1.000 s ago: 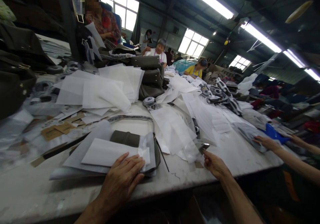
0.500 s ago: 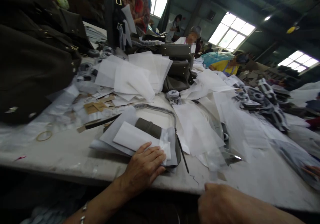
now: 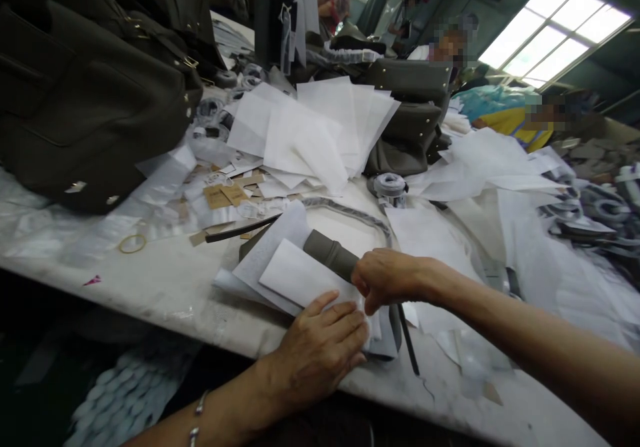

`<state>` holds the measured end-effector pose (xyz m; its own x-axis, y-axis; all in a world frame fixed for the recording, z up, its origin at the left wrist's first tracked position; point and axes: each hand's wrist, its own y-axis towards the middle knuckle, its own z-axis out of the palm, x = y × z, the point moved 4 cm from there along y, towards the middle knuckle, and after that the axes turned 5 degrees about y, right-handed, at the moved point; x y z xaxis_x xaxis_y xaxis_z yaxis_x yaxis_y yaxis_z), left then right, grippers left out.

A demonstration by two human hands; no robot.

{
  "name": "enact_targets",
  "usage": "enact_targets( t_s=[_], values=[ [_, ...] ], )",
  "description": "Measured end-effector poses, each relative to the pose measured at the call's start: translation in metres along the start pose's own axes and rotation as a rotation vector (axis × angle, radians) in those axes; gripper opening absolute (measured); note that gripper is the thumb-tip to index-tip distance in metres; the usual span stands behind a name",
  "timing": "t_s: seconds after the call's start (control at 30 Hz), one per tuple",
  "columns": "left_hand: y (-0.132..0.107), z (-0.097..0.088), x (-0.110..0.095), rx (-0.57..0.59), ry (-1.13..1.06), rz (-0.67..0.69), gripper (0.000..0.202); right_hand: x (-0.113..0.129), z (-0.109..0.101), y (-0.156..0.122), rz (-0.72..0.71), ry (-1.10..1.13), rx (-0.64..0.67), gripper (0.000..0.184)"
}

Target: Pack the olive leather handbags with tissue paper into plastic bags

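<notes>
On the near part of the table lies a bundle of white paper (image 3: 295,274) around dark olive leather. A folded olive leather piece (image 3: 325,252) with a raised band shows on top of it. My left hand (image 3: 323,340) lies flat on the paper's near right end, fingers stretched out. Just above it, my right hand (image 3: 383,275) is closed in a fist against the right end of the olive piece. What its fingers hold, if anything, is hidden. A wrapped strap (image 3: 350,208) curves behind the bundle. A thin dark strip (image 3: 409,344) sticks out at its right.
Large olive bags (image 3: 95,107) stand at the left, with more bags (image 3: 407,117) at the back. Loose white sheets (image 3: 305,134) and a coiled wrapped strap (image 3: 390,187) lie behind. Brown tags (image 3: 225,196) and a yellow ring (image 3: 133,243) are nearer. A co-worker in yellow (image 3: 537,130) is farther off.
My right hand has moved up and left from the table's front edge onto the bundle. My left hand stays flat on the paper. The camera view has shifted.
</notes>
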<state>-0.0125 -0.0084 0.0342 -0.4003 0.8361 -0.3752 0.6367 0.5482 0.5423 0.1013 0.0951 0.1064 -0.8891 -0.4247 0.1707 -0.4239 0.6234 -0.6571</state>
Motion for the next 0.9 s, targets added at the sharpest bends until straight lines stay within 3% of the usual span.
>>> enact_targets(
  t_s=[0.43, 0.67, 0.8, 0.9],
  values=[
    [0.006, -0.006, -0.002, -0.049, 0.017, -0.016, 0.023, -0.008, -0.003, 0.013, -0.105, 0.075, -0.05, 0.03],
    [0.004, -0.002, -0.002, -0.027, 0.019, -0.013, 0.023, 0.002, 0.009, 0.019, -0.221, -0.35, -0.051, 0.038],
    [0.004, -0.001, -0.002, -0.035, 0.023, -0.02, 0.024, -0.023, 0.005, 0.018, -0.336, -0.404, -0.185, 0.041],
    [0.004, -0.002, -0.002, -0.039, 0.038, -0.011, 0.023, -0.065, -0.004, 0.018, -0.24, -0.36, -0.308, 0.033]
  ],
)
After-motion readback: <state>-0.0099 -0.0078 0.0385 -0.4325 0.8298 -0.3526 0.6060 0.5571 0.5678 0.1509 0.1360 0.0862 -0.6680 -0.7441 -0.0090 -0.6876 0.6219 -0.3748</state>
